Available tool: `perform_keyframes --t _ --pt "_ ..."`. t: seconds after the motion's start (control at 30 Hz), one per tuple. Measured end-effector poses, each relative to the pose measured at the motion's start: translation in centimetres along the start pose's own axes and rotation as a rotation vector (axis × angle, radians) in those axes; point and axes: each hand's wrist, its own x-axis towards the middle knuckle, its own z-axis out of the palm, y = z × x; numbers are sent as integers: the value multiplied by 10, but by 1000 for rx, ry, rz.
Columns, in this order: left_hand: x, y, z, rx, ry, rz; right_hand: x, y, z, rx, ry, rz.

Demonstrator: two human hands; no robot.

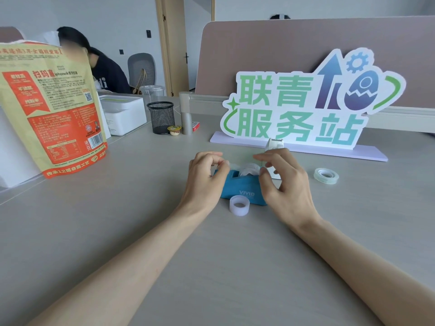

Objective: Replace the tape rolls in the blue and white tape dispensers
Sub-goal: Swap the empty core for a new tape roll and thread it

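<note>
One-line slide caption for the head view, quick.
Left hand and right hand at the blue dispenser; thick roll in front, thin roll at right, white dispenser behind.

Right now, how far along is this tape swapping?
Seemingly about halfway. A clear roll already sits in the blue dispenser, and the left hand and right hand are at its ends. The white dispenser, mostly hidden behind, looks left to do. A spare tape roll lies to its right.
</note>
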Motion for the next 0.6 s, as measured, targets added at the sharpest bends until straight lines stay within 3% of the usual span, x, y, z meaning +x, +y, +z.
perform_keyframes --t 0.27,0.6 --pt "23 -18 -28 45 86 -26 0 3 1 -13 -32 -19" --pt "27 -30 -43 182 67 -41 0 4 2 -18 -54 12"
